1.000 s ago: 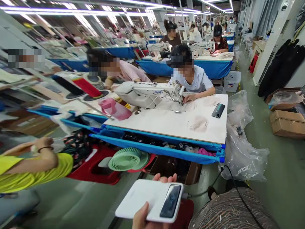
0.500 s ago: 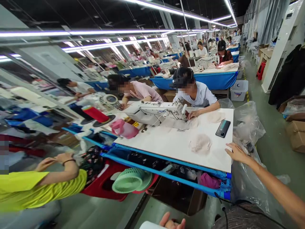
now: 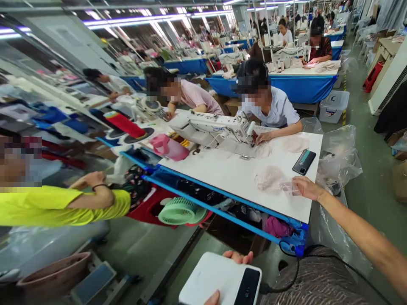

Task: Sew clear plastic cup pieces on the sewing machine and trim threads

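Observation:
At the bottom centre, my left hand [image 3: 237, 256] is wrapped round a white box-shaped device [image 3: 211, 279] with a dark display and a black cable. My right hand [image 3: 305, 188] is over the right end of the white table [image 3: 235, 178], its fingers pinched on a small clear plastic piece [image 3: 290, 189]. That piece reaches to the edge of a pale pink fabric bundle [image 3: 269, 179]. A dark phone [image 3: 304, 162] lies just behind my right hand. Another pale fabric piece [image 3: 295, 144] lies farther back, near a co-worker's hand at the sewing machine [image 3: 219, 129].
A pink container [image 3: 169, 147] and a red thread cone [image 3: 124, 125] stand at the table's left. Blue cloth trays hang under its front edge. A person in yellow sits at left, near a green basket [image 3: 178, 211]. Clear plastic bags [image 3: 340, 156] hang at the right.
The view has shifted. My right hand has moved inward over the table and now pinches the clear plastic piece. The white device in my left hand has come much further into view.

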`<state>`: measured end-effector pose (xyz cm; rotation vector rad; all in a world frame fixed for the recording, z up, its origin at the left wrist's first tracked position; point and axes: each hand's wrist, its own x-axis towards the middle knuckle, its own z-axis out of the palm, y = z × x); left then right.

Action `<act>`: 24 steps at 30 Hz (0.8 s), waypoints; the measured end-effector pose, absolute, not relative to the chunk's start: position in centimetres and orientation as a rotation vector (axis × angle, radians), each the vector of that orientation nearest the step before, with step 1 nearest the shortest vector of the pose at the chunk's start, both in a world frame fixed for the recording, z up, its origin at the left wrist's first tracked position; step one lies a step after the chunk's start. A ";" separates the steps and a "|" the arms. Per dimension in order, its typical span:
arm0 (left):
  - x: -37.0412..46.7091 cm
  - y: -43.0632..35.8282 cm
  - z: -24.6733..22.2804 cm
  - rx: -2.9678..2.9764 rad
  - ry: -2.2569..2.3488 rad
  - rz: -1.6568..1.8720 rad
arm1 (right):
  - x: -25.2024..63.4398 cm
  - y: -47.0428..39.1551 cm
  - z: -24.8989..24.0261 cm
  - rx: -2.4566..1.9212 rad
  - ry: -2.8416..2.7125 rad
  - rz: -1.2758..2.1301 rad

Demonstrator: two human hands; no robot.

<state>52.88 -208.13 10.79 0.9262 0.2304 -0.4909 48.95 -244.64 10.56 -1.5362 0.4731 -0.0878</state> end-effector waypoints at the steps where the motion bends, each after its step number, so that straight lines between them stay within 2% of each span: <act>1: 52.3 -209.0 11.9 0.893 0.217 -0.479 | 49.3 -244.2 11.5 -1.463 0.416 -0.062; 7: 52.3 -213.1 14.6 0.760 0.129 -0.748 | 50.8 -239.3 15.9 -0.924 0.191 0.125; 11: 52.5 -213.9 13.8 0.655 0.073 -0.865 | 51.2 -235.8 16.8 -0.863 0.181 0.099; 18: 53.5 -213.0 13.8 0.651 0.030 -0.848 | 51.1 -232.7 17.0 -0.847 0.297 -0.023; 24: 55.8 -212.2 14.9 0.754 0.028 -0.785 | 50.5 -232.2 16.2 -0.801 0.310 0.092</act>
